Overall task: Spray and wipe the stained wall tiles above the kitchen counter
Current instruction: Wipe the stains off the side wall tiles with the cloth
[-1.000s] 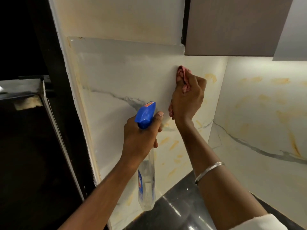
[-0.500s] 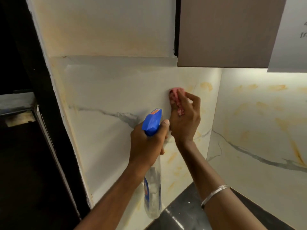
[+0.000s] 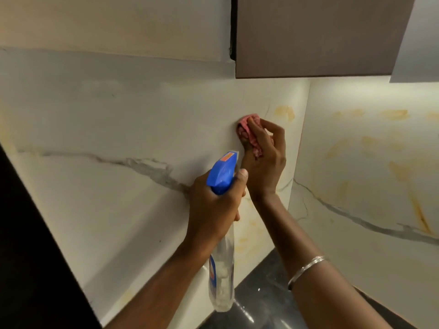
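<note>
White marble-look wall tiles with a grey vein carry yellow-orange stains, one patch just right of the cloth and more below my hands. My right hand presses a crumpled pink cloth against the left wall tile. My left hand grips the neck of a clear spray bottle with a blue trigger head, held upright just below and left of the right hand, nozzle toward the wall.
The right-hand wall tile across the corner has several yellow streaks. A brown upper cabinet hangs overhead. The dark glossy counter lies below. A dark opening borders the wall at left.
The view has shifted left and up. My right hand with the cloth has slid down the tile, away from the cabinet's underside. The bottle stays in my left hand.
</note>
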